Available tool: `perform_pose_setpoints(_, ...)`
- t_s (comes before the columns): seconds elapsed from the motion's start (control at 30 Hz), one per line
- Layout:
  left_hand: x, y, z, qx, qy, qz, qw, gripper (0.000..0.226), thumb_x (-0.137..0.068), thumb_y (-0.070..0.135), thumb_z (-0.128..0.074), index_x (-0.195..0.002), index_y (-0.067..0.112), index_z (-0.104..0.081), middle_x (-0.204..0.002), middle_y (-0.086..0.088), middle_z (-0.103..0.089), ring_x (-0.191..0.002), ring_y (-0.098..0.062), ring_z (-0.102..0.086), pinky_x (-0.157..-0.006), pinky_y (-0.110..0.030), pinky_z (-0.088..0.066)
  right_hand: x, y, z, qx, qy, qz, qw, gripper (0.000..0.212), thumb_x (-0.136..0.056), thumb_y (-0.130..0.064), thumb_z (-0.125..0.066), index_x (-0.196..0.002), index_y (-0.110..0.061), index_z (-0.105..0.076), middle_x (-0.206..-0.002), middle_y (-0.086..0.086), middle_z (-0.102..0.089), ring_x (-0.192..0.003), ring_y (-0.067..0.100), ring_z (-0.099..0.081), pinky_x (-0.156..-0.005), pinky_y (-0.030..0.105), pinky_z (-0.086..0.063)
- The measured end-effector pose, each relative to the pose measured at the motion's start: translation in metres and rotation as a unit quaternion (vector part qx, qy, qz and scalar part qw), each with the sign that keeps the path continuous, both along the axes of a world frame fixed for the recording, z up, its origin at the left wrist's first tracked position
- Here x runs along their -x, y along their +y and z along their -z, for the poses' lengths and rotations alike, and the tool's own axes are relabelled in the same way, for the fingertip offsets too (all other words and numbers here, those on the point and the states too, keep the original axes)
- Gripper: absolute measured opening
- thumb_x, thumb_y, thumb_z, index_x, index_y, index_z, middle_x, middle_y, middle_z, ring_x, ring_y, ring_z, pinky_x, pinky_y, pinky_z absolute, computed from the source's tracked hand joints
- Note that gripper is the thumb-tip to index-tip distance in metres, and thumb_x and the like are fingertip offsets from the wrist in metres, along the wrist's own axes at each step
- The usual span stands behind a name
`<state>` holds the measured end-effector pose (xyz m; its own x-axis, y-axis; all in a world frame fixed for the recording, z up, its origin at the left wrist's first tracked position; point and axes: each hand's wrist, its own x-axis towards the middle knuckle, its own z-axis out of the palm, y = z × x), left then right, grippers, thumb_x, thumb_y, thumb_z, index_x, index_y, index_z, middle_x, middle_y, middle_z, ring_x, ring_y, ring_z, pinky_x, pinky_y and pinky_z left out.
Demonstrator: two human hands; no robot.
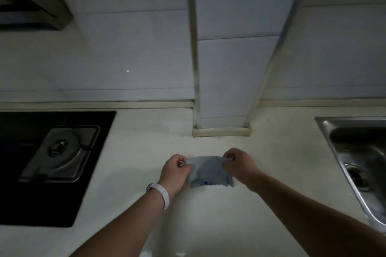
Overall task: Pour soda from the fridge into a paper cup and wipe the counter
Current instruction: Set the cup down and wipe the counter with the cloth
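A small light-blue cloth (210,171) hangs stretched between both hands just above the pale counter (135,152), in front of the tiled column. My left hand (174,172), with a white band on the wrist, pinches the cloth's left top corner. On the other top corner my right hand (240,165) is closed. The cloth's lower edge droops toward the counter; I cannot tell whether it touches. No soda bottle, paper cup or fridge is in view.
A black gas hob (41,164) with a steel burner lies at the left. At the right edge sits a steel sink (359,158). A tiled wall (125,58) and a boxed column (221,110) rise behind, and a range hood (31,3) hangs at the top left.
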<state>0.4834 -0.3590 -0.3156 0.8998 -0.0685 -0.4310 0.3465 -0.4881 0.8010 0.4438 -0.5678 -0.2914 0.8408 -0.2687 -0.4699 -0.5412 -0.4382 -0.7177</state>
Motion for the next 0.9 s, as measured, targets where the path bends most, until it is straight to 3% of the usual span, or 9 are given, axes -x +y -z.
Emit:
perform_pose_setpoints(0.13,-0.047,0.063,-0.009,0.041,0.009,-0.051,0.998,0.005,-0.084,0.014,-0.066,-0.084,0.019,-0.064,-0.079,-0.005,-0.063,-0.069,-0.021,-0.055,-0.062,-0.03,-0.046,-0.045,0.063,-0.008,-0.004,-0.009,-0.004,1.0,0.014,-0.082,-0.013,-0.061,-0.092,-0.021,-0.066,-0.086,0.001,-0.067,-0.078,0.018,-0.064,-0.06,0.026,-0.052)
perform_pose_setpoints(0.27,-0.087,0.104,-0.012,0.083,0.032,-0.092,0.992,0.007,-0.085,0.013,-0.065,-0.087,0.019,-0.067,-0.089,-0.012,-0.067,-0.076,-0.026,-0.061,-0.073,-0.045,-0.059,-0.086,0.105,-0.015,-0.007,-0.026,-0.01,1.0,0.015,-0.08,-0.013,-0.059,-0.088,-0.022,-0.068,-0.083,0.0,-0.068,-0.08,0.02,-0.065,-0.069,0.033,-0.056)
perform_pose_setpoints(0.4,-0.118,0.12,-0.009,0.098,0.032,-0.109,0.989,0.006,-0.087,0.013,-0.065,-0.089,0.019,-0.066,-0.09,-0.01,-0.065,-0.078,-0.025,-0.061,-0.07,-0.036,-0.057,-0.118,0.124,-0.013,-0.002,-0.025,-0.015,1.0,0.014,-0.083,-0.014,-0.057,-0.089,-0.025,-0.064,-0.087,0.002,-0.067,-0.083,0.021,-0.065,-0.071,0.035,-0.057)
perform_pose_setpoints(0.53,-0.152,0.122,-0.002,0.101,0.045,-0.114,0.987,0.009,-0.088,0.015,-0.065,-0.096,0.02,-0.065,-0.093,-0.006,-0.064,-0.081,-0.024,-0.062,-0.073,-0.037,-0.057,-0.153,0.131,-0.007,0.02,-0.015,-0.01,1.0,0.012,-0.086,-0.016,-0.057,-0.092,-0.024,-0.063,-0.089,0.003,-0.066,-0.081,0.02,-0.065,-0.064,0.03,-0.054)
perform_pose_setpoints(0.7,-0.203,0.118,0.015,0.059,0.044,-0.089,0.993,0.009,-0.089,0.013,-0.063,-0.096,0.018,-0.063,-0.092,-0.005,-0.063,-0.077,-0.018,-0.06,-0.054,-0.024,-0.05,-0.2,0.128,0.013,0.037,0.012,-0.017,0.999,0.014,-0.088,-0.017,-0.055,-0.097,-0.023,-0.064,-0.09,0.004,-0.064,-0.077,0.019,-0.06,-0.056,0.025,-0.046)
perform_pose_setpoints(0.8,-0.226,0.112,0.029,0.021,0.045,-0.069,0.996,0.011,-0.086,0.012,-0.064,-0.081,0.021,-0.061,-0.082,-0.005,-0.065,-0.074,-0.022,-0.061,-0.068,-0.034,-0.057,-0.225,0.125,0.027,0.05,0.047,-0.024,0.997,0.015,-0.088,-0.016,-0.055,-0.099,-0.023,-0.063,-0.096,0.003,-0.062,-0.081,0.017,-0.058,-0.062,0.025,-0.046)
perform_pose_setpoints(0.9,-0.246,0.102,0.041,-0.012,0.022,-0.054,0.998,0.013,-0.087,0.013,-0.062,-0.079,0.023,-0.059,-0.079,0.0,-0.063,-0.076,-0.021,-0.06,-0.066,-0.026,-0.047,-0.245,0.124,0.042,0.076,0.048,-0.017,0.996,0.015,-0.089,-0.016,-0.055,-0.1,-0.02,-0.063,-0.103,0.003,-0.064,-0.092,0.02,-0.06,-0.075,0.028,-0.048)
